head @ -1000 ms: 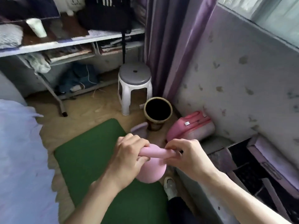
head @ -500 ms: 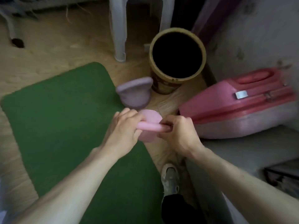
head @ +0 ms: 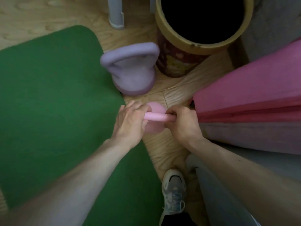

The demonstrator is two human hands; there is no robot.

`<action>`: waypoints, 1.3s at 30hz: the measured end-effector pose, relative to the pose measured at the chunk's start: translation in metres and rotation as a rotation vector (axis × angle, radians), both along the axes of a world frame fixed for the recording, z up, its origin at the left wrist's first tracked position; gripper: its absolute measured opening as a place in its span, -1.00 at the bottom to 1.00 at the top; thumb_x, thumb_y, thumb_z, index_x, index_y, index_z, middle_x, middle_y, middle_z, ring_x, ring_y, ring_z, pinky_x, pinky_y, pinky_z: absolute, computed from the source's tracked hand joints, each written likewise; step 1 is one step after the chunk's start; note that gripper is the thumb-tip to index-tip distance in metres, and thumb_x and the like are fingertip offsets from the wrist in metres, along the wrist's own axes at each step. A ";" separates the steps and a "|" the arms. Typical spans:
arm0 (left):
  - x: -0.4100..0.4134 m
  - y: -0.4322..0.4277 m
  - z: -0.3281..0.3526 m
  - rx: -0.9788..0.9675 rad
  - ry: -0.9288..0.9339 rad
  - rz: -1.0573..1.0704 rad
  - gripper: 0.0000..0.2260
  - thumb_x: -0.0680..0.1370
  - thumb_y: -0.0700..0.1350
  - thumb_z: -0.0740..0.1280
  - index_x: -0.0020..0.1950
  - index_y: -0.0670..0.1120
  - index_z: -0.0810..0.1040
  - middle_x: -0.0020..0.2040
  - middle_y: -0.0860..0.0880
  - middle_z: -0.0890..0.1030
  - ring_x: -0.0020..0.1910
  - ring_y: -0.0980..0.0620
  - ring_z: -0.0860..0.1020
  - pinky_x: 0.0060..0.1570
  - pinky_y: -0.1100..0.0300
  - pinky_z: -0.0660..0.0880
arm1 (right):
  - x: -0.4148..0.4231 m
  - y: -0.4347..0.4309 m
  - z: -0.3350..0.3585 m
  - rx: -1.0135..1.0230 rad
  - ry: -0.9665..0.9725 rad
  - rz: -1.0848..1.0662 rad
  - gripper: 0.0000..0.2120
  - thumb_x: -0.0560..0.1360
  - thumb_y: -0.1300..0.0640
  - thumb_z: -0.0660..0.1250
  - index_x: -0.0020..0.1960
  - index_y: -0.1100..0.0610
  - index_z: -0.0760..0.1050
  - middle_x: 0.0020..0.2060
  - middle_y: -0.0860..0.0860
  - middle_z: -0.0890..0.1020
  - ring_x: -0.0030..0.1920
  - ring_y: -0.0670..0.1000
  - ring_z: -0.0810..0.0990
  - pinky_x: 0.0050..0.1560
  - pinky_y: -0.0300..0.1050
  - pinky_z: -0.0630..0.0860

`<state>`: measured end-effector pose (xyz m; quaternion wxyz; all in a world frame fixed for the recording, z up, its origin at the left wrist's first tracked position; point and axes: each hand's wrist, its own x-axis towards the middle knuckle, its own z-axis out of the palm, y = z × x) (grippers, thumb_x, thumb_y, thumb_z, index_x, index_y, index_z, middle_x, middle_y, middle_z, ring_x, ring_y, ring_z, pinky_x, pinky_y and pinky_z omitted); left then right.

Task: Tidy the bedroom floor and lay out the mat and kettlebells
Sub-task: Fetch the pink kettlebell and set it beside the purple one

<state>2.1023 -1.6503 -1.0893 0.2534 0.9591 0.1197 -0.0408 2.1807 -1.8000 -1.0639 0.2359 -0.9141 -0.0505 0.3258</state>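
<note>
A green exercise mat lies flat on the wooden floor and fills the left half of the view, with its rounded far corner at top centre. A pink case slants across the right side. At the far side stands a round bin with a tan rim and a dark, open mouth. Just left of the bin, a purple kettlebell stands upright at the mat's right edge, and part of its base seems to overlap the mat.

The left hand has its fingers curled over the left end of a pink kettlebell handle. The right hand is wrapped tightly round the right end, close beside the pink case. This kettlebell is over the bare floor strip between mat and case, nearer than the purple one. Whether it rests on the floor cannot be told.

A grey-and-white sneaker is planted on the near floor beside the mat. A grey stool leg stands at the far edge, left of the bin.
</note>
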 end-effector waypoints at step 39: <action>-0.129 0.093 0.329 -0.623 -0.448 0.571 -0.61 0.59 0.06 0.24 0.40 0.01 0.41 0.29 0.09 0.52 0.14 0.34 0.52 0.14 0.08 0.56 | -0.106 0.098 0.355 0.449 -0.108 -0.009 -0.56 0.64 -0.07 0.20 0.45 0.08 0.39 0.37 0.00 0.53 0.33 -0.12 0.49 0.43 -0.08 0.36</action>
